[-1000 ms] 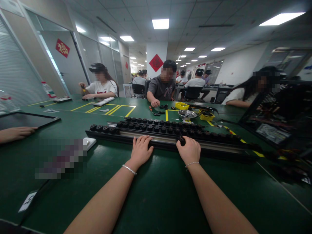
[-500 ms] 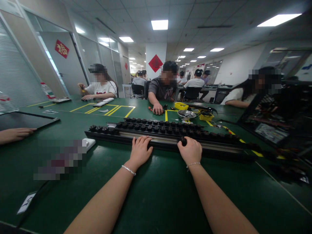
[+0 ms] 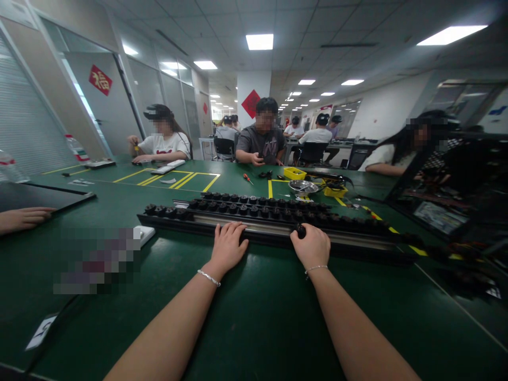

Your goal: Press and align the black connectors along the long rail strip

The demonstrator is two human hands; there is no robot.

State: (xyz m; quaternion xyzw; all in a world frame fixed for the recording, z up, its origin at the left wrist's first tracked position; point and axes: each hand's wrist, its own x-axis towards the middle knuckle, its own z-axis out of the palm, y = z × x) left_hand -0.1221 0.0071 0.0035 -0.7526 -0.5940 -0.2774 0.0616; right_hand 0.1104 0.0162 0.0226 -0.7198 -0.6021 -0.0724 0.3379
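Black long rail [image 3: 357,241] lies across the green table [image 3: 257,317], near its middle; left hand [image 3: 228,246] rests flat on it, fingers spread, while right hand [image 3: 313,246] pinches a small black knob [image 3: 300,230] on it

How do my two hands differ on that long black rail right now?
The left hand lies flat, fingers spread on the rail; the right hand is curled, pinching a small black knob. The left holds nothing; the right grips. Both rest on the rail's near edge and wear bracelets.
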